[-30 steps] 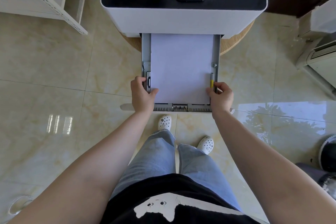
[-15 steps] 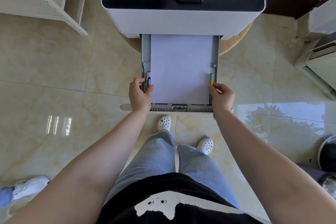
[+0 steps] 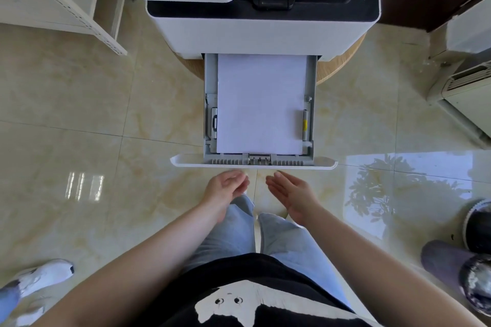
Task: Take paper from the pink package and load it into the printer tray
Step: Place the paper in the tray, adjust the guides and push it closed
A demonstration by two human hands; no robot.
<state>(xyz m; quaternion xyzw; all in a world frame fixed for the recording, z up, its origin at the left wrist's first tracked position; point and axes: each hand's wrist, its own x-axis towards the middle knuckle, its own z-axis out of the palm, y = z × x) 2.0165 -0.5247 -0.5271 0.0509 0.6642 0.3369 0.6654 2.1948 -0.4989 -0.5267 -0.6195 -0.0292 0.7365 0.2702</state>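
Glossy beige floor tiles (image 3: pixel 79 103) spread under the printer (image 3: pixel 261 29). Its tray (image 3: pixel 310 141) is pulled out toward you, the paper (image 3: pixel 260 106) lying flat inside between the side guides. Your left hand (image 3: pixel 227 188) and right hand (image 3: pixel 292 192) hang just short of the tray front, both spread and empty.

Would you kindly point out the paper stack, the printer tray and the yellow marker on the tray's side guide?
paper stack (image 3: pixel 260 106), head view, middle of the top sheet.
printer tray (image 3: pixel 253 161), head view, its white front panel.
yellow marker (image 3: pixel 305 123), head view, tab on the right-side guide.
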